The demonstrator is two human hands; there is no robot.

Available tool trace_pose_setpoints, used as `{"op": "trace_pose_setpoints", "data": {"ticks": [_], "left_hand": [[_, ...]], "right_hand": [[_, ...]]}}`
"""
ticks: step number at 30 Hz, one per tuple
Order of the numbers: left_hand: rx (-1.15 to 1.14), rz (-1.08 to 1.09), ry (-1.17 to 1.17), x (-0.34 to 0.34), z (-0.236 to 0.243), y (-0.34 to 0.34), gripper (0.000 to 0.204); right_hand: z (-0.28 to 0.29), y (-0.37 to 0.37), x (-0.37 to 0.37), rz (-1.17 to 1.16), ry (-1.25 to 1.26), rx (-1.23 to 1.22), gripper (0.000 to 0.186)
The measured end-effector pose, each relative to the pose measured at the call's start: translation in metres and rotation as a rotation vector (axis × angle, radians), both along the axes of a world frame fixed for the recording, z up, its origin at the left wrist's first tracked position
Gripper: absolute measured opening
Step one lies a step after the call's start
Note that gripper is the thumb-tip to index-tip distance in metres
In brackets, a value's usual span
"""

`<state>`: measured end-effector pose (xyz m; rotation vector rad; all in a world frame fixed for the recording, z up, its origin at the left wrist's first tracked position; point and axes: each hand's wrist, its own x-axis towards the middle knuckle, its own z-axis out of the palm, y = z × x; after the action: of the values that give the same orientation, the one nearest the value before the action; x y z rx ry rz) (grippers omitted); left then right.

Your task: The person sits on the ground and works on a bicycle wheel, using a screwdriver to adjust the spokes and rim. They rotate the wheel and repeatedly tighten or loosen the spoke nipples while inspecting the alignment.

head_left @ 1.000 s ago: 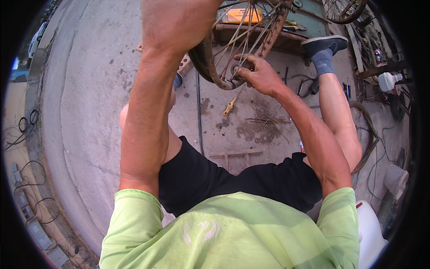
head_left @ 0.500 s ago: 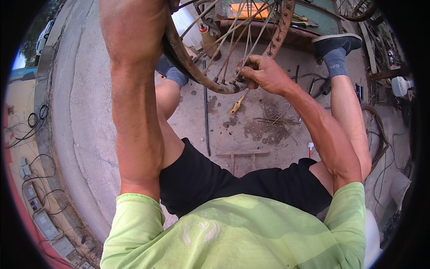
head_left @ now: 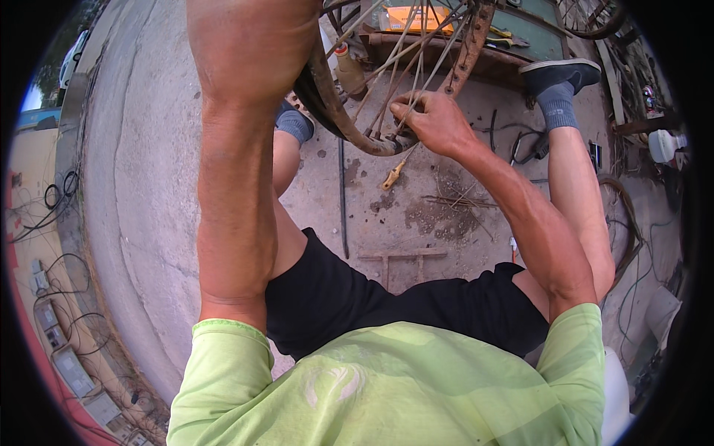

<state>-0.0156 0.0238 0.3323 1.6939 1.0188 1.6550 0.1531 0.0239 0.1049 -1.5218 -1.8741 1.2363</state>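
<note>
A rusty spoked wheel (head_left: 338, 126) stands tilted in front of me, its upper part cut off by the top edge. My left hand (head_left: 256, 52) is large and close at the upper left, against the wheel's rim. It appears closed on the wheel, though its fingers are hidden. My right hand (head_left: 437, 123) pinches a thin spoke (head_left: 407, 111) just above the lower rim, thumb and forefinger together. Below the rim, on the ground, lies a screwdriver with a yellow handle (head_left: 393, 176).
Loose spokes (head_left: 461, 201) lie on the stained concrete, near a T-shaped metal piece (head_left: 401, 254). A long dark rod (head_left: 343, 197) lies left of them. Beyond the wheel stand a brown bottle (head_left: 348, 70) and a green tray (head_left: 524, 30) with pliers (head_left: 508, 41) and an orange box (head_left: 416, 18).
My left hand and the near part of the rim have shifted to the right. My right hand has moved slightly up and left, with its fingers still at the spokes.
</note>
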Motion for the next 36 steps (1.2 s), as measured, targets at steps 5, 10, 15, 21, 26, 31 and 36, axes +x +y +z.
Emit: {"op": "trace_pose_setpoints", "data": {"ticks": [5, 10, 15, 21, 26, 31, 36], "left_hand": [[-0.051, -0.037, 0.006, -0.006, 0.004, -0.002, 0.040], [-0.043, -0.009, 0.032, -0.004, 0.006, -0.007, 0.041], [-0.013, 0.043, -0.008, 0.002, 0.002, -0.006, 0.042], [-0.004, -0.006, 0.021, -0.001, 0.003, -0.004, 0.044], [-0.025, -0.111, 0.032, -0.016, 0.006, -0.005, 0.043], [0.007, -0.014, -0.004, -0.009, -0.003, -0.001, 0.041], [-0.013, -0.048, -0.016, -0.012, -0.002, -0.002, 0.041]], "right_hand": [[0.001, 0.002, 0.010, 0.121, 0.304, -0.290, 0.046], [0.000, 0.006, 0.032, 0.261, 0.424, -0.360, 0.050], [0.012, 0.001, 0.015, 0.090, -0.038, -0.092, 0.053], [-0.002, -0.014, -0.008, -0.045, 0.019, 0.123, 0.052], [0.006, -0.003, 0.017, 0.208, 0.377, -0.235, 0.053], [0.015, 0.003, 0.023, 0.222, 0.164, -0.205, 0.049], [0.023, -0.010, 0.004, 0.044, -0.258, 0.140, 0.053]]}}
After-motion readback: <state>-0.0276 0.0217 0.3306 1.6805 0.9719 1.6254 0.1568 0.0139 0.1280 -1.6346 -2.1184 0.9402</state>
